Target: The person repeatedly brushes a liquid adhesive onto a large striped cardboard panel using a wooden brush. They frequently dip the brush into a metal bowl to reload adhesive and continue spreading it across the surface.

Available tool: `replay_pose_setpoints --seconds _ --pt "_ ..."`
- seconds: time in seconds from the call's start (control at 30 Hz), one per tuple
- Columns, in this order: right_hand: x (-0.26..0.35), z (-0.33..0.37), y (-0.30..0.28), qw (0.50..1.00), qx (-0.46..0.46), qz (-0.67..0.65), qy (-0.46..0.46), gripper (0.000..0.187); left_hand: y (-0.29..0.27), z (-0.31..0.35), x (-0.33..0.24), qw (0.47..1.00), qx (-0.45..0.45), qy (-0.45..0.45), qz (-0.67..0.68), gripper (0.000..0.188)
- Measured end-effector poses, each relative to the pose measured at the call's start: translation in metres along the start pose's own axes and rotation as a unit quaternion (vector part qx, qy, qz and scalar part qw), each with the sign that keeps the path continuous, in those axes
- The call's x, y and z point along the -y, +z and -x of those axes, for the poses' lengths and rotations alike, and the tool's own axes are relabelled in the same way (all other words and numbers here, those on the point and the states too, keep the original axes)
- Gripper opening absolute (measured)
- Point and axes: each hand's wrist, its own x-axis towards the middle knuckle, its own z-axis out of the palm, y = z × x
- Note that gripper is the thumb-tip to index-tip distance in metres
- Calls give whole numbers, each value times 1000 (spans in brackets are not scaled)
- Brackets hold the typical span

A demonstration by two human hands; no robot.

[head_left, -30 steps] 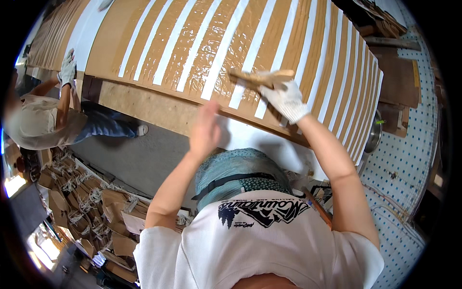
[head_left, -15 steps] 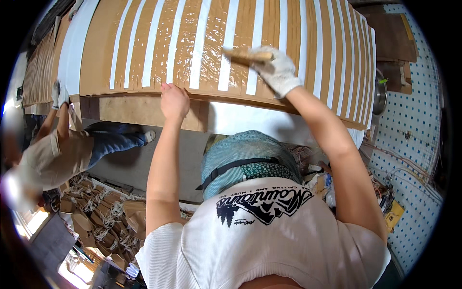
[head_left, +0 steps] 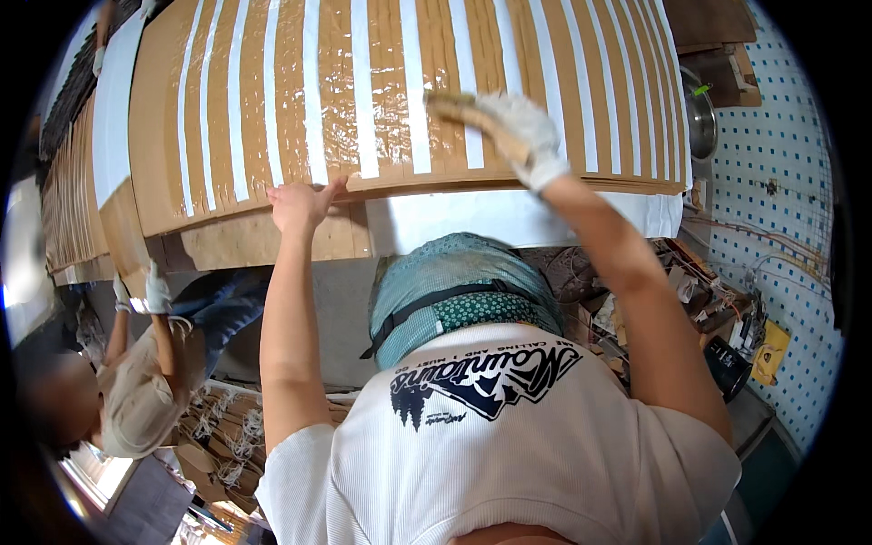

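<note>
Brown cardboard sheets (head_left: 395, 168) lie fanned out in overlapping rows, with white strips (head_left: 361, 91) showing between them. A wet, glossy coating shines on the brown bands left of centre. My right hand (head_left: 527, 132), in a white knit glove, is closed around a flat wooden-handled brush (head_left: 468, 113). The brush is held over the bands right of the glossy ones; motion blurs it, and I cannot tell whether its bristles touch. My bare left hand (head_left: 302, 205) rests at the near edge of the sheets, thumb spread from the fingers, gripping nothing.
At the left, a co-worker's gloved hands (head_left: 156, 289) hold a brown sheet (head_left: 123, 232). White paper (head_left: 436, 221) hangs below the near edge. A metal bowl (head_left: 699, 118) stands beyond the right end. Cardboard pieces with white string (head_left: 232, 436) lie piled at lower left.
My view has shifted, and my left hand has moved left along the near edge, its thumb now spread. My right hand still holds the brush. The co-worker's hands now hold a brown sheet.
</note>
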Motion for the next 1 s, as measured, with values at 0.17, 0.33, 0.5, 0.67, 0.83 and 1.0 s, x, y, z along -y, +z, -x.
replay_pose_setpoints --seconds 0.17,0.33,0.5,0.67,0.83,1.0 --pt "-27 40 6 990 91 23 -100 30 -10 1 -2 999 39 -10 -2 106" --pt "-61 3 -35 993 -16 -41 107 27 -17 5 -9 1000 20 -1 7 107" --pt "-53 51 -1 988 -127 -6 -86 28 -15 1 -8 1000 16 -13 -13 100" --pt "-30 35 -58 994 92 -53 7 31 -30 7 -11 998 58 8 25 71" --pt "-44 -44 -54 970 -122 -190 -85 16 -28 7 -11 997 41 -1 59 60" --pt "-96 -184 -57 985 -107 -1 135 35 -20 7 -13 998 -18 -10 60 56"
